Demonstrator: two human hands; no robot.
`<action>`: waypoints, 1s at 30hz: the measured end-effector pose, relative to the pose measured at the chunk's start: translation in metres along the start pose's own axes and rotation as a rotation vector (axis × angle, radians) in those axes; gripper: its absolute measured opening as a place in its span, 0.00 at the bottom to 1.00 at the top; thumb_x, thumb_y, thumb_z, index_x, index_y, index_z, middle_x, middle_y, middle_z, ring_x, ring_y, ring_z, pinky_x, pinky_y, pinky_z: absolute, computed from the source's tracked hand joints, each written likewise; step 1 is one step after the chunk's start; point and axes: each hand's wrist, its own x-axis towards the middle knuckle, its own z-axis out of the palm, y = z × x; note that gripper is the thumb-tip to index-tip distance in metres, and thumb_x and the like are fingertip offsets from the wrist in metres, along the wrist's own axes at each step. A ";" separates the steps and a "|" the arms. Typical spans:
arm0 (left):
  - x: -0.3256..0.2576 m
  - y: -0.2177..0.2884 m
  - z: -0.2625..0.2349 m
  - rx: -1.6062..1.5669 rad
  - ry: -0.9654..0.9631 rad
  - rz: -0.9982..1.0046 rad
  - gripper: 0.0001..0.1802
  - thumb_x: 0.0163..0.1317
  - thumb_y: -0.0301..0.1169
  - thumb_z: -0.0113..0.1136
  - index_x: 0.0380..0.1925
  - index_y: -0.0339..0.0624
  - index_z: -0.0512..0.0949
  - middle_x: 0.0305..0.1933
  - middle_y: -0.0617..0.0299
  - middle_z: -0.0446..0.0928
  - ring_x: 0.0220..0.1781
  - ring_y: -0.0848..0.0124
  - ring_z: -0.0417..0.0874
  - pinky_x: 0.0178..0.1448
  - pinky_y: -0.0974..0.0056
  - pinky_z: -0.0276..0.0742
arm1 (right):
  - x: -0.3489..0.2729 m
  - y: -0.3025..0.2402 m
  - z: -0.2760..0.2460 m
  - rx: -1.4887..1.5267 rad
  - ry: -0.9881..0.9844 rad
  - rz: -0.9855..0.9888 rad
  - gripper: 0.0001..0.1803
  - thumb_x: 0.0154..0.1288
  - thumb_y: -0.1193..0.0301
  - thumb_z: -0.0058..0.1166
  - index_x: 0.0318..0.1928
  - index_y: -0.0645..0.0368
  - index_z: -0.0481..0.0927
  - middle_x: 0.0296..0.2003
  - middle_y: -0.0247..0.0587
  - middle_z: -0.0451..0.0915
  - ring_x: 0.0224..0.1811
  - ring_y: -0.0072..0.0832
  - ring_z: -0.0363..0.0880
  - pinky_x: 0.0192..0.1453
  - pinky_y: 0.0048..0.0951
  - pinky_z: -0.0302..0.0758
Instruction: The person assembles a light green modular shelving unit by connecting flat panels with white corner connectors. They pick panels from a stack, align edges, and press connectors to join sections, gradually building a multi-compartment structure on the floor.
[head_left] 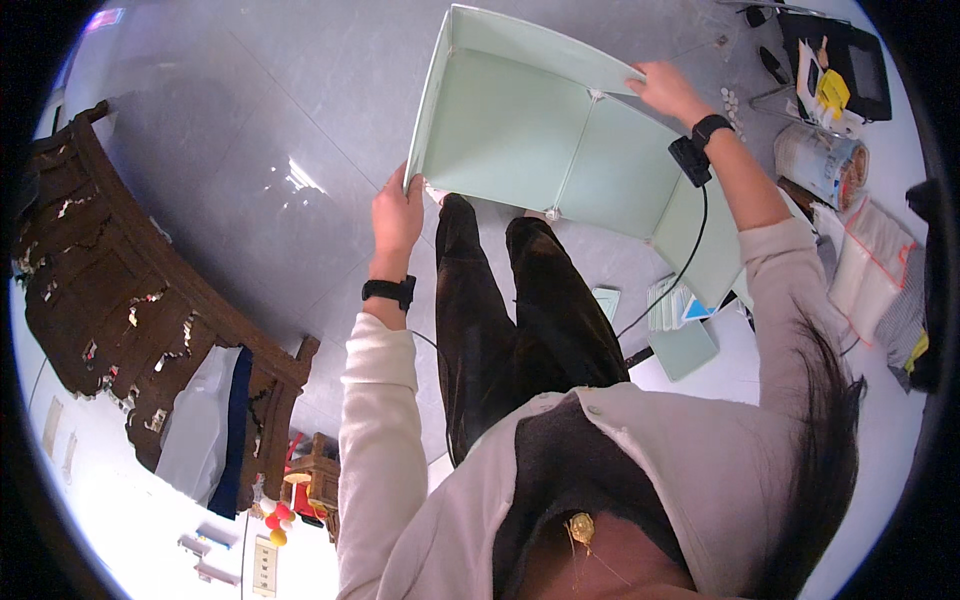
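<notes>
A pale green panel shelf unit (pixel 510 125) stands or lies on the floor before my legs, with thin flat panels joined at right angles. Small white connectors (pixel 553 213) sit at the corners and along the seam between two back panels. My left hand (pixel 398 218) is closed on the near lower end of the left side panel, thumb on the inner face. At the upper right, my right hand (pixel 670 92) pinches the end of the long far panel. More green panelling extends to the lower right, partly hidden behind my right forearm.
Loose green panels (pixel 683 345) and a stack of smaller pieces (pixel 668 303) lie beside my right leg. White connectors (pixel 732 105) are scattered near a clear plastic tub (pixel 820 165). A dark carved wooden bench (pixel 170 310) stands at left. A cable hangs from my right wrist.
</notes>
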 end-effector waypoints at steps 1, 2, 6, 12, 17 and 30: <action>0.000 0.000 0.001 0.012 -0.009 0.004 0.18 0.63 0.34 0.51 0.51 0.39 0.74 0.40 0.42 0.78 0.43 0.46 0.79 0.46 0.53 0.74 | 0.001 0.000 0.001 0.016 -0.024 0.011 0.17 0.61 0.63 0.49 0.46 0.59 0.79 0.38 0.53 0.80 0.40 0.50 0.78 0.45 0.45 0.74; 0.001 0.000 0.001 0.014 -0.008 0.001 0.18 0.63 0.34 0.51 0.51 0.39 0.74 0.40 0.42 0.78 0.42 0.46 0.79 0.46 0.53 0.74 | 0.003 0.000 0.001 -0.014 -0.032 0.013 0.17 0.61 0.63 0.49 0.46 0.59 0.79 0.37 0.53 0.80 0.40 0.50 0.78 0.45 0.45 0.74; 0.002 -0.001 0.006 0.033 -0.023 -0.029 0.17 0.64 0.33 0.51 0.49 0.38 0.75 0.40 0.42 0.78 0.42 0.47 0.79 0.46 0.53 0.74 | 0.000 -0.005 0.003 -0.061 -0.033 0.009 0.17 0.62 0.63 0.49 0.45 0.59 0.80 0.35 0.54 0.80 0.39 0.50 0.78 0.45 0.46 0.74; 0.002 -0.004 0.007 0.036 0.003 0.018 0.16 0.64 0.33 0.51 0.49 0.37 0.76 0.39 0.41 0.78 0.41 0.47 0.79 0.45 0.53 0.75 | 0.000 -0.006 0.003 -0.075 -0.008 -0.030 0.15 0.62 0.65 0.49 0.45 0.58 0.80 0.34 0.52 0.81 0.38 0.49 0.78 0.45 0.46 0.74; 0.000 -0.001 0.011 0.083 0.021 0.014 0.16 0.64 0.34 0.51 0.48 0.36 0.76 0.38 0.40 0.78 0.41 0.46 0.79 0.44 0.53 0.75 | 0.001 -0.001 0.004 -0.063 0.025 -0.038 0.14 0.60 0.67 0.50 0.43 0.59 0.81 0.34 0.52 0.81 0.38 0.50 0.78 0.44 0.47 0.74; -0.051 0.026 0.000 0.190 0.336 0.147 0.27 0.60 0.36 0.57 0.57 0.37 0.68 0.55 0.46 0.73 0.58 0.51 0.72 0.60 0.54 0.68 | -0.070 0.004 0.009 0.122 0.808 -0.201 0.21 0.58 0.61 0.55 0.51 0.55 0.76 0.42 0.45 0.81 0.45 0.43 0.78 0.47 0.42 0.74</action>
